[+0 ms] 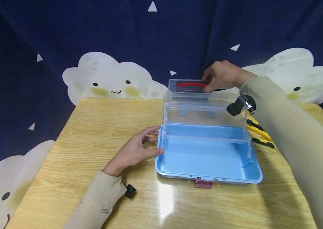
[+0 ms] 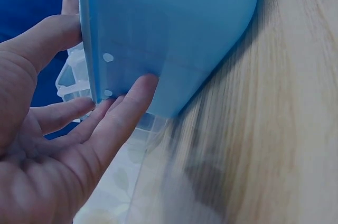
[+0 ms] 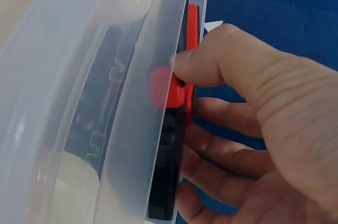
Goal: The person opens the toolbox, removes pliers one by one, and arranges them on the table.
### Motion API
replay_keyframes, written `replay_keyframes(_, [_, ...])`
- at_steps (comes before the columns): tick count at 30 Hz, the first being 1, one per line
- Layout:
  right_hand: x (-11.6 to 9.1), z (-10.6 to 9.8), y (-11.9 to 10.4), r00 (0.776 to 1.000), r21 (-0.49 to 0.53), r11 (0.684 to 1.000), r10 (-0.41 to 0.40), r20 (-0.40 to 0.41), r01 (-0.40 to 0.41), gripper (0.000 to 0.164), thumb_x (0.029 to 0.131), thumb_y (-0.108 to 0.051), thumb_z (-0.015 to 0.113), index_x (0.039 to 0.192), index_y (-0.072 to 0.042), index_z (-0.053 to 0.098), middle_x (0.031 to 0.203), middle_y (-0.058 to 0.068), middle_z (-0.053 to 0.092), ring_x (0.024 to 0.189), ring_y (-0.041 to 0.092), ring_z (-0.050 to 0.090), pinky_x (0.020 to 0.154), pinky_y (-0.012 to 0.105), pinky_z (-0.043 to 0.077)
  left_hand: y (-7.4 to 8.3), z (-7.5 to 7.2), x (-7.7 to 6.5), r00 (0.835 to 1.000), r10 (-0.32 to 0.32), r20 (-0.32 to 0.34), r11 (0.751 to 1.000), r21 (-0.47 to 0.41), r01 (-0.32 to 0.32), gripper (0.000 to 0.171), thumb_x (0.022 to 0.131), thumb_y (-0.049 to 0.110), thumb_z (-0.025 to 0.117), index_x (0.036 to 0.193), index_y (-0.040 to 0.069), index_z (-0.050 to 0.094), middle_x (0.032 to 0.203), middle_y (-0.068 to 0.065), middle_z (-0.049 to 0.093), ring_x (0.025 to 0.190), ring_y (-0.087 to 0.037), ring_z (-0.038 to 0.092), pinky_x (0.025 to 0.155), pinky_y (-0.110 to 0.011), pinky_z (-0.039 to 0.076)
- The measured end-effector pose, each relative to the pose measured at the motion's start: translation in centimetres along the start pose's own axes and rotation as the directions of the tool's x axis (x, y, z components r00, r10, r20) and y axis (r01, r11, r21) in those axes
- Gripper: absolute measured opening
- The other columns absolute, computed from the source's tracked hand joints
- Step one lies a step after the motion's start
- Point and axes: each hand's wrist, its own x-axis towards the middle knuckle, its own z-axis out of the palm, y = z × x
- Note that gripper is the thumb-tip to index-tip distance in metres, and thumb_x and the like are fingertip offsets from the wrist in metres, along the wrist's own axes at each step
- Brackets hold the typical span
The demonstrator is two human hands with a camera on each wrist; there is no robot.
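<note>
A light blue toolbox stands on the table with its clear tray section raised over the back. My left hand rests at the box's left side. Its thumb lies on the rim and its fairly straight fingers touch the outer wall. Up at the back, my right hand pinches red-and-black pliers between thumb and fingers, inside the clear rear compartment. In the right wrist view the thumb presses by the red part, and the clear wall covers some of the tool.
Yellow-and-black tools lie on the table behind the box's right side, partly hidden by it and the right sleeve. A pink latch hangs at the box's front. A dark blue cloud-patterned curtain rises behind the wooden table.
</note>
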Motion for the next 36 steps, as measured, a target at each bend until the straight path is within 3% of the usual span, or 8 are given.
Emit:
replay_keyframes(7, [0.1,0.1,-0.2,0.998,-0.046,0.998,-0.047,-0.051,0.045,0.051,0.088,-0.014,0.078,0.136,-0.004,0.064,0.128,0.019,0.067,0.11,0.032,0.056,0.094,0.044,0.047,0.0,-0.1,0.2,1.0,-0.001,-0.006,1.0,0.005,0.001,0.08,0.088,0.018,0.083,0.157,0.023,0.043,0.146,-0.008,0.055,0.133,-0.029,0.061,0.099,-0.04,0.058])
replay_keyframes(15, [0.1,0.7,-0.8,0.996,-0.049,0.996,-0.071,-0.052,0.069,0.044,0.094,-0.02,0.073,0.135,-0.007,0.065,0.13,0.017,0.069,0.113,0.031,0.057,0.099,0.044,0.05,-0.1,0.0,0.2,1.0,-0.009,-0.006,1.0,0.004,0.009,0.08,0.088,0.02,0.083,0.157,0.023,0.043,0.146,-0.008,0.055,0.134,-0.029,0.06,0.099,-0.038,0.059])
replay_keyframes(20, [0.1,1.0,-0.6,0.996,-0.045,0.997,-0.062,-0.063,0.059,0.05,0.096,-0.034,0.075,0.136,-0.005,0.065,0.13,0.018,0.07,0.113,0.03,0.06,0.103,0.047,0.052,0.0,0.1,0.2,1.0,0.001,0.002,1.0,0.011,-0.001,0.081,0.089,0.02,0.083,0.158,0.022,0.041,0.148,-0.011,0.054,0.135,-0.031,0.06,0.099,-0.036,0.059])
replay_keyframes(25, [0.1,1.0,-0.5,0.993,-0.058,0.995,-0.092,-0.08,0.087,0.052,0.096,-0.033,0.075,0.138,-0.005,0.064,0.132,0.018,0.07,0.116,0.03,0.064,0.108,0.05,0.052,0.1,0.1,0.1,1.0,0.001,-0.003,1.0,0.014,-0.001,0.08,0.089,0.021,0.083,0.158,0.022,0.042,0.147,-0.009,0.055,0.134,-0.031,0.06,0.101,-0.041,0.058])
replay_keyframes(36, [0.4,0.9,-0.5,0.997,0.01,0.998,-0.066,-0.047,0.066,0.067,0.089,-0.036,0.082,0.145,-0.008,0.058,0.134,0.018,0.067,0.118,0.03,0.06,0.109,0.049,0.05,-0.1,0.0,0.0,1.0,-0.015,-0.008,1.0,0.02,0.015,0.081,0.088,0.02,0.083,0.157,0.024,0.042,0.146,-0.007,0.056,0.134,-0.029,0.06,0.1,-0.038,0.058])
